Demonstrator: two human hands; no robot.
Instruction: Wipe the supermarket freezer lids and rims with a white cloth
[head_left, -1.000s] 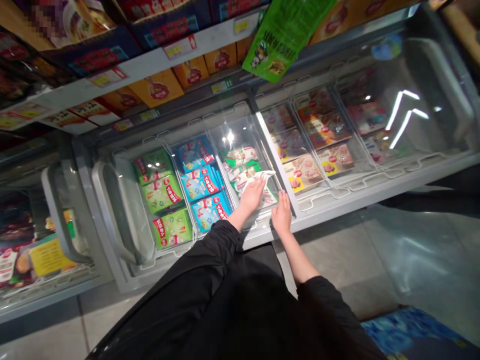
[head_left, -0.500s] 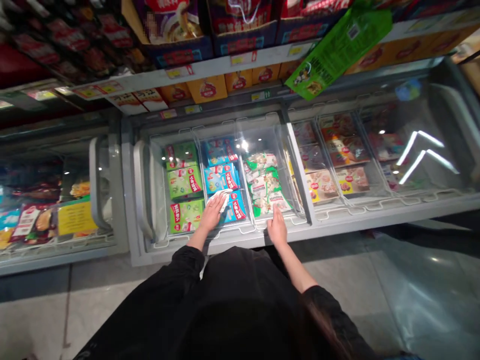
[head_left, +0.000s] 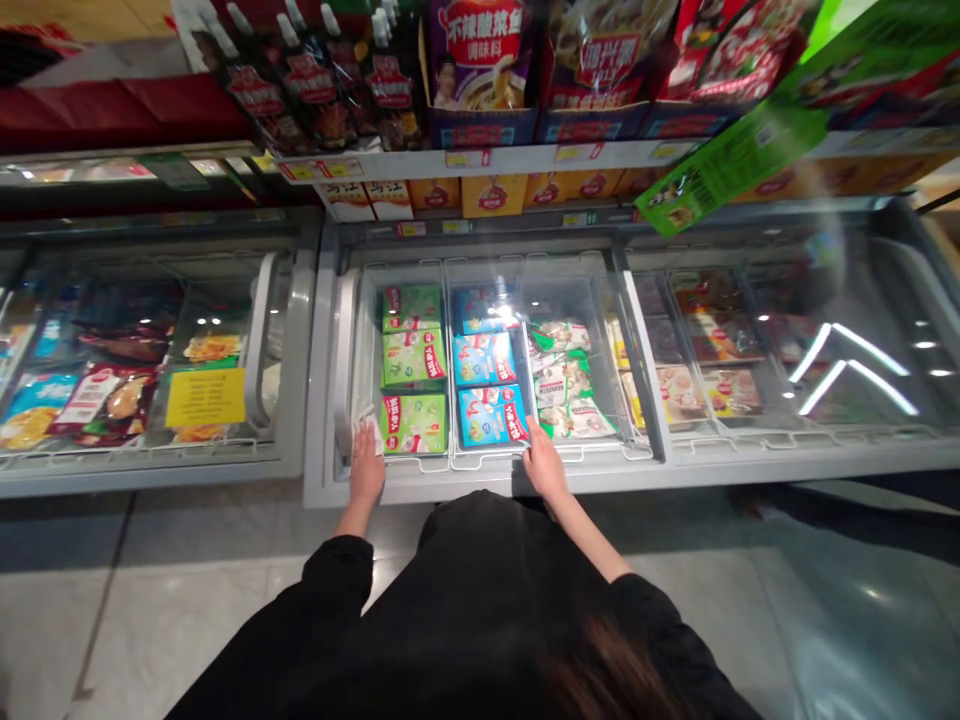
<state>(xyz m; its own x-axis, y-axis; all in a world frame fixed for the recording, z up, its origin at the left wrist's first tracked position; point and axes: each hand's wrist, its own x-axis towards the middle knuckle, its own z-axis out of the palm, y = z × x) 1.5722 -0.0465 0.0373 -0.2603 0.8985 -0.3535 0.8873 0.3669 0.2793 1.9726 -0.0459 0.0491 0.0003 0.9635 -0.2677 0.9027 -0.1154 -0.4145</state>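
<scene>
My left hand [head_left: 367, 465] lies against the glass lid near the left handle of a chest freezer. Under its fingers is a crumpled white cloth [head_left: 366, 418]. My right hand [head_left: 544, 462] rests at the front edge of the same freezer, holding nothing that I can see, index finger stretched out. Below the glass are green boxes [head_left: 414, 425], blue boxes [head_left: 491, 415] and white-and-green bags [head_left: 574, 418], parted by white wire dividers. The green boxes are nearest my left hand. The blue boxes end just beside my right fingertips.
The freezer's front rim [head_left: 465, 485] runs across in front of me. To the left stands another freezer with a yellow sign [head_left: 205, 398]. A shelf [head_left: 525, 155] with packaged goods is above, and a green hanging sign [head_left: 731, 170] slants down at the right. A dark-clothed leg [head_left: 847, 515] shows at right.
My left hand has slid left with the cloth, from over the blue boxes to beside the green ones. My right hand has shifted slightly left along the front edge. The view has moved too.
</scene>
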